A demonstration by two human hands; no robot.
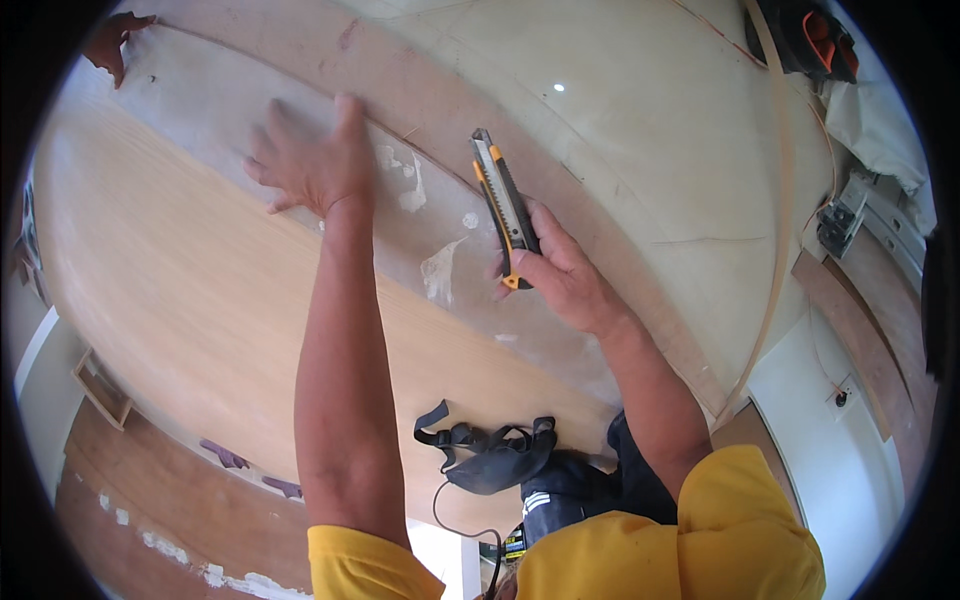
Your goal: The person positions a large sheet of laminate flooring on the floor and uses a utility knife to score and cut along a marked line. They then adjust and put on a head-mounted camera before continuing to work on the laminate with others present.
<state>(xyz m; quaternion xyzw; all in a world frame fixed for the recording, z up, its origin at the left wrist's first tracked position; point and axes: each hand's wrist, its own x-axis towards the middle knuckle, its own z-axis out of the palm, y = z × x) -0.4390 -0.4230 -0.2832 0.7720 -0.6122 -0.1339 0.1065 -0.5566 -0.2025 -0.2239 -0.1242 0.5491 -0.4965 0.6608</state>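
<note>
My left hand (318, 165) lies with fingers spread on a greyish-brown strip of board (205, 85); its fingers are slightly blurred. White patches of torn paper or filler mark the strip beside it. In my right hand (565, 265) is a black and yellow snap-off utility knife (508, 205), its tip pointing up and away from me. My thumb rests on the handle's lower end, and the knife is over the strip's far edge. A pale wood-grain sheet (190, 250) stretches beneath my left forearm, along the strip's near side.
A black strapped item (490, 468) with a cord lies near my body. At right, a long thin wooden strip (785, 190) curves past a metal tool (843, 215) and a plugged socket (842, 398). A dark bag (810, 45) sits far right. Reddish-brown scrap (112, 48) lies far left.
</note>
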